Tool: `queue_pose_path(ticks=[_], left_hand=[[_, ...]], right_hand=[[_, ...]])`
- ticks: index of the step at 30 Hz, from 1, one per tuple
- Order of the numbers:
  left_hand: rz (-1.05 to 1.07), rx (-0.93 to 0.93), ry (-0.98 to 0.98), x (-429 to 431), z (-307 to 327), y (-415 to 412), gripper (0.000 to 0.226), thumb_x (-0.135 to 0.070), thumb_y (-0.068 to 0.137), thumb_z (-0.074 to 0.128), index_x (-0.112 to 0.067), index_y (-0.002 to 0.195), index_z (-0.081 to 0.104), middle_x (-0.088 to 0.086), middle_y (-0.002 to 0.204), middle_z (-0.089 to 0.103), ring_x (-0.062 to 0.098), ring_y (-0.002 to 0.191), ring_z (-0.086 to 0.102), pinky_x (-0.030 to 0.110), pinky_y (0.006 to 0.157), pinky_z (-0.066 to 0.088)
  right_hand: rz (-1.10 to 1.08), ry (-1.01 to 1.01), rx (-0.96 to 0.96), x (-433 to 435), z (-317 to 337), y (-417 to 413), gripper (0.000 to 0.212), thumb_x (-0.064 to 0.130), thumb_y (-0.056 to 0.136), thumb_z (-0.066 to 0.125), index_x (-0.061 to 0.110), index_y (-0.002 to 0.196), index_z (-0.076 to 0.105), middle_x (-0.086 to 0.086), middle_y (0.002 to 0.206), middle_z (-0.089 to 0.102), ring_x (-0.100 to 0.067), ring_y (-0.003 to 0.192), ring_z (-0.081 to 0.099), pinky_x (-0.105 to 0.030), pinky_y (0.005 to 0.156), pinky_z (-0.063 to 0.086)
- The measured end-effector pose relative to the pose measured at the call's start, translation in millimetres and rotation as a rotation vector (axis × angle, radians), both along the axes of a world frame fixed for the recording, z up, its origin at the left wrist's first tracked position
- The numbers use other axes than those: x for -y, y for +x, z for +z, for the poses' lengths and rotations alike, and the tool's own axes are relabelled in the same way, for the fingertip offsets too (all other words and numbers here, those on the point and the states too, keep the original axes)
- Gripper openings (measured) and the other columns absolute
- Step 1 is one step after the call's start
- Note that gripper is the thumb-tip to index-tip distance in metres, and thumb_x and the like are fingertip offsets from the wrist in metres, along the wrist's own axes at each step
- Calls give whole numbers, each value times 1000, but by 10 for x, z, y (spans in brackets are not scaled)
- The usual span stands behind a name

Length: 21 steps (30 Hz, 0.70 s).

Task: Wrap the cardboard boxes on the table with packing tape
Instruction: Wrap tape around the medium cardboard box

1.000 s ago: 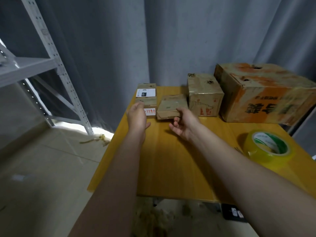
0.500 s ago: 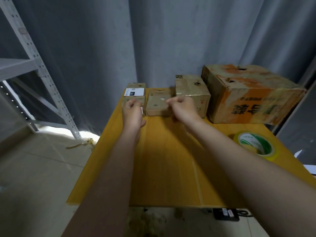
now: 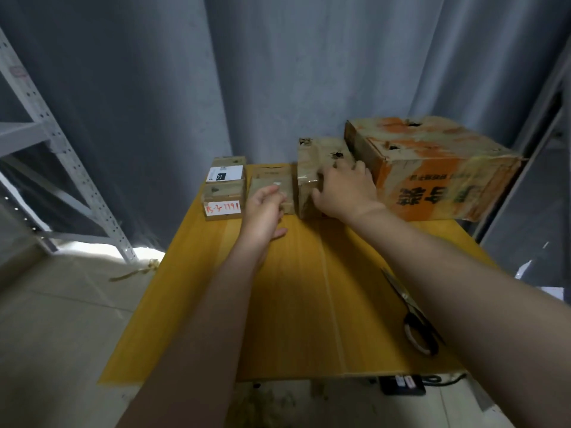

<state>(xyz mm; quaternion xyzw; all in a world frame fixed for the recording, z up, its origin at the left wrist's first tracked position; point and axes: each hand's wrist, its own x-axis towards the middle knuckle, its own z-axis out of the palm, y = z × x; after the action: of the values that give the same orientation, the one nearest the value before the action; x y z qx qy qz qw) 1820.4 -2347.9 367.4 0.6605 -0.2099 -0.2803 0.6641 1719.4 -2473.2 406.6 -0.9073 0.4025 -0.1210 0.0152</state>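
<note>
Head view: you look down across the yellow wood table [image 3: 191,304] from its near edge.
Power strip [image 3: 401,385]: on the floor under that near edge.
Scissors [image 3: 417,329]: near right of the table, black handles toward you, blades pointing away; your right forearm covers part of them.
Left hand [image 3: 265,211]: against the front of the flat box, fingers bent and close together, thumb free to the right; you cannot tell whether it grips.
Right hand [image 3: 343,193]: laid on the medium box, fingers spread apart over its top, thumb down the front face.
Labelled box [image 3: 224,196]: far left, worn brown card, a white label with red writing facing you.
Flat box [image 3: 272,183]: low brown card, just right of the labelled box, long axis running away from you.
Medium box [image 3: 309,168]: taller, glossy with tape, torn holes on top, touching the flat box's right side.
Rear box [image 3: 227,171]: directly behind the labelled box, white label on top.
Large box [image 3: 432,168]: far right, orange and brown, scuffed, holes on top; long axis left to right, printed side toward you.
Curtain [image 3: 278,72]: grey, behind the table.
</note>
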Motion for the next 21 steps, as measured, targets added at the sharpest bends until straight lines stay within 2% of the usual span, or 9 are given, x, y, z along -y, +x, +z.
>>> queue_pose_path(ticks=[3, 6, 8, 10, 13, 14, 17, 20, 21], left_hand=[[-21, 25, -15, 81, 14, -90, 40, -33, 104, 59, -28, 144, 57, -2, 136, 62, 20, 124, 58, 52, 99, 55], [2, 27, -37, 170, 54, -186, 38, -35, 104, 59, -27, 141, 60, -9, 116, 68, 11, 106, 64, 42, 88, 59], [49, 124, 0, 183, 71, -237, 36, -36, 102, 61, -24, 136, 63, -14, 103, 67, 3, 93, 63, 29, 74, 54], [64, 261, 48, 151, 60, -278, 33, -36, 100, 64, -21, 129, 64, -17, 97, 65, -4, 86, 60, 21, 68, 46], [30, 415, 138, -48, 50, -428, 25, -35, 97, 70, -28, 118, 59, -23, 82, 65, -11, 73, 62, 16, 63, 44], [10, 425, 169, -126, 55, -490, 26, -35, 96, 70, -28, 119, 58, -20, 83, 68, -7, 75, 65, 20, 65, 49], [-17, 435, 277, -440, 155, -715, 33, -40, 95, 68, -26, 124, 60, -5, 96, 75, 18, 89, 72, 39, 80, 58], [-42, 533, 452, -751, 313, -929, 22, -46, 92, 65, -25, 97, 68, -2, 90, 72, 27, 90, 70, 37, 76, 56], [-74, 549, 500, -858, 360, -1022, 26, -47, 91, 64, -21, 95, 69, 3, 91, 73, 31, 91, 71, 39, 78, 58]], right_hand=[[38, 50, 125, -130, -15, -155, 46, 41, 98, 54, 20, 138, 61, -13, 143, 48, -48, 122, 49, -52, 107, 42], [63, 59, 246, -291, -51, -297, 38, 42, 98, 56, 22, 126, 68, -10, 138, 51, -44, 113, 56, -47, 100, 46], [24, 48, 287, -389, -43, -387, 35, 48, 98, 54, 23, 116, 71, -8, 134, 53, -44, 111, 53, -46, 96, 46], [-8, 47, 290, -500, 0, -474, 34, 50, 98, 54, 24, 111, 72, -6, 133, 55, -44, 112, 50, -46, 93, 45], [-5, 67, 241, -682, 75, -616, 36, 51, 97, 54, 23, 112, 72, -5, 133, 55, -44, 116, 49, -47, 91, 45], [-16, 76, 218, -741, 109, -671, 38, 52, 96, 55, 22, 113, 72, -5, 132, 57, -44, 118, 49, -47, 91, 45], [-38, 25, 154, -951, 241, -852, 39, 49, 93, 57, 22, 116, 73, -7, 127, 65, -42, 117, 59, -43, 89, 49], [-40, 15, 152, -1150, 307, -1049, 36, 43, 90, 61, 21, 116, 73, -10, 123, 68, -40, 115, 64, -42, 88, 51], [-31, 39, 166, -1211, 296, -1121, 34, 41, 90, 62, 21, 115, 73, -10, 123, 67, -41, 115, 63, -43, 89, 52]])
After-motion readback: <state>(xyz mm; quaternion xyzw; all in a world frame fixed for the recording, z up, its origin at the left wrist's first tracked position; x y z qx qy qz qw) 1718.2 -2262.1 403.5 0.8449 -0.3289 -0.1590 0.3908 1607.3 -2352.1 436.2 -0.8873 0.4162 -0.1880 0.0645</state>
